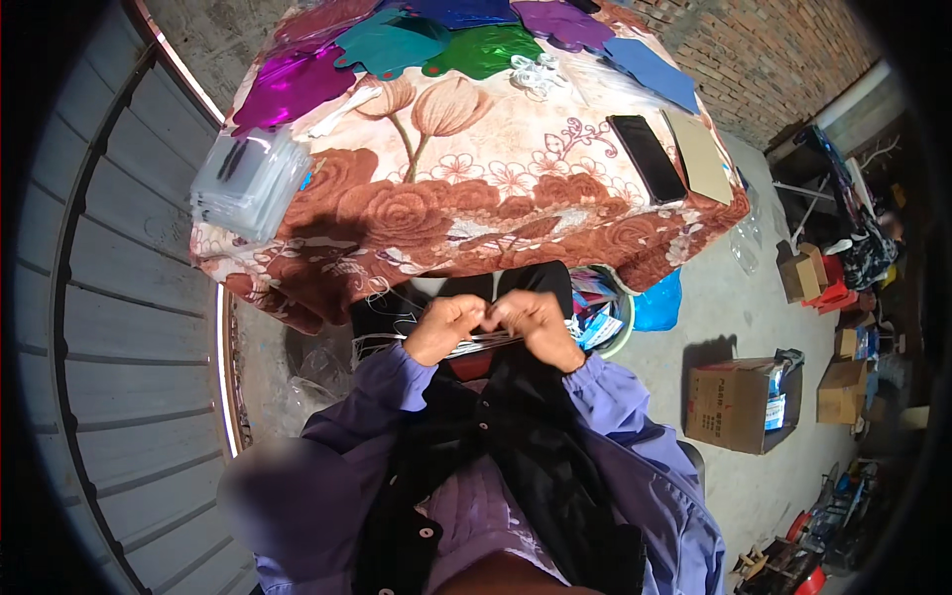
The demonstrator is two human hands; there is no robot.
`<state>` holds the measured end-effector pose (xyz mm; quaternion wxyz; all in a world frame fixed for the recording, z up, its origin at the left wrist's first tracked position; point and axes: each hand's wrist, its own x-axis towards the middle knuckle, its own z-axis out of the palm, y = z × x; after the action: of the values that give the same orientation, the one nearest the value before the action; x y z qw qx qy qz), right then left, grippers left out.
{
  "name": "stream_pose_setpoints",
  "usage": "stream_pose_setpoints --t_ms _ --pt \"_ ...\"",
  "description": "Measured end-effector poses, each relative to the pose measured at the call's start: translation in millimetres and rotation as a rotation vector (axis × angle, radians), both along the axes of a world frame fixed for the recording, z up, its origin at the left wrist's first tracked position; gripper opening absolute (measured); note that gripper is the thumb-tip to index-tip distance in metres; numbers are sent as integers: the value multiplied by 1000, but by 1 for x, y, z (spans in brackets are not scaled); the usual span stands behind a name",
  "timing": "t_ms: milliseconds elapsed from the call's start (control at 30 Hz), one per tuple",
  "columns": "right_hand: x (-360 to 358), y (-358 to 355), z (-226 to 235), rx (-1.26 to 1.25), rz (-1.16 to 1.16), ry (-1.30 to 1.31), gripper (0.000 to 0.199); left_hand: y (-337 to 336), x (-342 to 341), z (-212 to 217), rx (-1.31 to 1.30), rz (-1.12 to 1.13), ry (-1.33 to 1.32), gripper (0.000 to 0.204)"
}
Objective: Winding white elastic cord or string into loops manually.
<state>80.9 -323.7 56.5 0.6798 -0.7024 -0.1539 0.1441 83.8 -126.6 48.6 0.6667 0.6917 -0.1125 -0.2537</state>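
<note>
Nearest the camera, the person's purple sleeves [635, 397] come together over the lap. The left hand [446, 327] and the right hand [540, 327] meet just below the tabletop's front edge, both with fingers curled and pinched on a thin flat packet [481, 342] held level between them; what is inside it is too small to tell. The work looks to be in mid-run: one piece is in hand and plenty is waiting.

Just behind the hands, under the tabletop, a basin [620, 332] holds blue and white packets. On the tabletop [446, 198], covered with a rose-patterned cloth, a stack of clear bags [248, 183] sits at the left edge. A black phone [647, 157] and a tan card [699, 154] lie near the right edge. At the far edge lie shiny foil shapes [436, 45] in purple, teal and green, untouched. Right of the tabletop, a cardboard box [734, 402] stands on the floor.
</note>
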Motion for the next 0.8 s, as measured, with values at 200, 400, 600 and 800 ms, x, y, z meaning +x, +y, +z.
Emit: stream_pose_setpoints --t_ms 200,400,600,800 --pt "1 1 8 -227 264 2 10 10 1 3 -316 62 -27 30" --pt "5 -3 0 19 -31 56 25 12 5 6 -227 -258 26 33" --pt "9 -11 -13 -131 -58 22 23 16 3 6 -88 -297 14 25" --pt "-6 9 -16 -55 58 106 20 9 1 8 -406 -108 -36 38"
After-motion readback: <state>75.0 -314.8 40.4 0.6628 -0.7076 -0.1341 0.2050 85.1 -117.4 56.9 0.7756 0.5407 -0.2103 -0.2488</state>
